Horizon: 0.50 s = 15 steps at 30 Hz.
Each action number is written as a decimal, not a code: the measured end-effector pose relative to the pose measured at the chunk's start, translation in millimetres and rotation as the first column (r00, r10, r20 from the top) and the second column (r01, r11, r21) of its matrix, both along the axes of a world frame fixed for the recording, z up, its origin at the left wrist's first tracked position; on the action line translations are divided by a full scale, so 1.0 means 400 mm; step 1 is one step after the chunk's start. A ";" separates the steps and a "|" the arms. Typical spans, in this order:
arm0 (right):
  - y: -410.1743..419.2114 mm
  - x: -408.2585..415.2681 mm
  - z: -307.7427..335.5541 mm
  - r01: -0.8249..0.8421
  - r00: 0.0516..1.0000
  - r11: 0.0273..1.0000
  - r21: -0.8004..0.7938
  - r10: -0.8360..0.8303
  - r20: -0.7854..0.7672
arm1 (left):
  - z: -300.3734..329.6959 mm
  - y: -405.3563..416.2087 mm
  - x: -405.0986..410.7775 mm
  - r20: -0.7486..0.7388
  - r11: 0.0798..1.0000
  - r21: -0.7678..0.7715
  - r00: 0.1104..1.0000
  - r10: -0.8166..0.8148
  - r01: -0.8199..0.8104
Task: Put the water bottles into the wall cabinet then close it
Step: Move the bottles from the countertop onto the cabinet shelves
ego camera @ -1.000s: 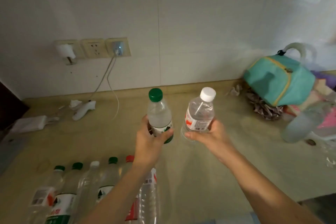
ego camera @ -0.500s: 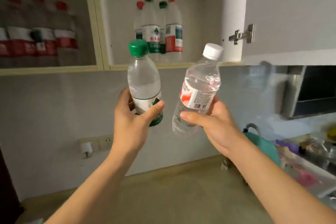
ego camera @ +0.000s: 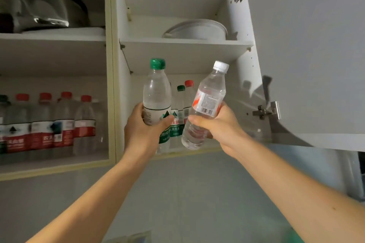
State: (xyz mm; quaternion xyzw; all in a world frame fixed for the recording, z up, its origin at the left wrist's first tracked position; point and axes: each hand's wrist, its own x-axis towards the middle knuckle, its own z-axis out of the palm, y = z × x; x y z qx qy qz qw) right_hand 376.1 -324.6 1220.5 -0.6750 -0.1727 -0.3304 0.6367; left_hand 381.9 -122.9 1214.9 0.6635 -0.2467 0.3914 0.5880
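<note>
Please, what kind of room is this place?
Probably a home kitchen. A wall cabinet with its door open holds a white bowl and a metal pot on the upper shelves, and many water bottles below.

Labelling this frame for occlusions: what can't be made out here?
Head view:
- Bottles behind the green-cap bottle and white-cap bottle: count hidden by those and both hands.
- Left compartment bottles: labels blurred behind glass.
- Cabinet door: cut off at right edge.
</note>
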 end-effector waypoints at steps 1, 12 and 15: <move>0.000 0.028 0.006 0.019 1.000 1.000 -0.015 -0.019 -0.013 | 0.009 -0.005 0.033 -0.044 1.000 0.009 0.999 0.020 -0.020; -0.049 0.187 0.078 0.107 0.985 0.957 -0.271 -0.139 -0.101 | 0.051 -0.119 0.272 -0.285 0.977 -0.080 0.935 -0.210 0.196; -0.069 0.206 0.081 0.128 0.980 0.951 -0.282 -0.165 -0.111 | 0.051 -0.160 0.302 -0.284 0.972 -0.087 0.930 -0.233 0.217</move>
